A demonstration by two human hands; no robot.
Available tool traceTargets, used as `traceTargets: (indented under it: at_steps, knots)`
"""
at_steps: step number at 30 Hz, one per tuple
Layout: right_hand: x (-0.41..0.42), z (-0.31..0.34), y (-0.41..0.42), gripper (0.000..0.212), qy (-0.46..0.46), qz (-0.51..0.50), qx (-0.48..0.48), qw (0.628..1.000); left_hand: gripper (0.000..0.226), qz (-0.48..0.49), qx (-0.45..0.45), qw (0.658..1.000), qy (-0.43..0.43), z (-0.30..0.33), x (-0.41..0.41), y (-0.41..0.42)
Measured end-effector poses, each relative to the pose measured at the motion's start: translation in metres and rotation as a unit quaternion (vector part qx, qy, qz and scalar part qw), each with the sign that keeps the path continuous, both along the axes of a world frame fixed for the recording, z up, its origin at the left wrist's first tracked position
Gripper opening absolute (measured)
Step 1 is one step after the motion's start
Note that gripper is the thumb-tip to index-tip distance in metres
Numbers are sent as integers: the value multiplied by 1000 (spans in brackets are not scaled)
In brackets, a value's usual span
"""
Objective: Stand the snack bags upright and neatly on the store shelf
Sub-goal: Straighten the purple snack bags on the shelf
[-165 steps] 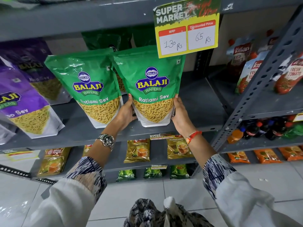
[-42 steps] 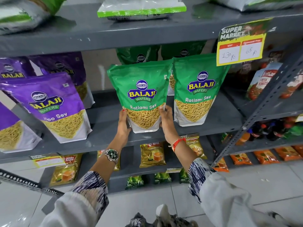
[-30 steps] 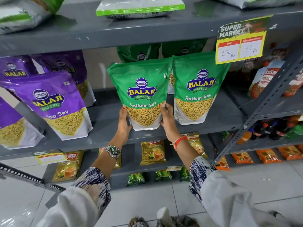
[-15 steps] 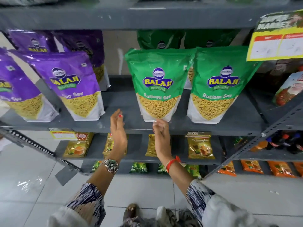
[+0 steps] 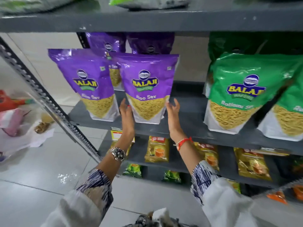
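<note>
Both open hands, left hand and right hand, flank purple bag.

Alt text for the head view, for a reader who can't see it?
Two open hands, left and right, flank an upright purple Aloo Sev bag on a grey shelf. Another purple bag stands left of it, green Ratlami Sev bags to the right.
</note>
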State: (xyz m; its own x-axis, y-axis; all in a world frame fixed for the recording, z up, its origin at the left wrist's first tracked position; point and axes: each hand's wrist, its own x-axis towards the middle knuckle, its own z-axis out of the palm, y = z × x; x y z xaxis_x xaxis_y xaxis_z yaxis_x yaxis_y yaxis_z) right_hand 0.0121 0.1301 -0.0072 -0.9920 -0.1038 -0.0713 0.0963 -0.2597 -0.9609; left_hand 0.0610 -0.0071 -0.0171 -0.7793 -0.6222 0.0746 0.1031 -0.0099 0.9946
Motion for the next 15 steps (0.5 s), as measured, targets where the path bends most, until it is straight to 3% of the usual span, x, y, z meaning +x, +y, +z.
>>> traceTargets:
  at_steps: [3, 6, 15]
  knots:
    - [-5, 1, -15, 65, -11, 24, -15, 1000, 47, -69, 33, 997, -1, 12, -15, -18]
    - [-6, -2, -24, 56, -17, 31, 14, 999, 48, -99, 60, 993, -10, 22, -25, -28]
    - [0, -5, -38, 49, 8, 39, 39, 998, 47, -127, 57, 990, 18, 25, -12, -40]
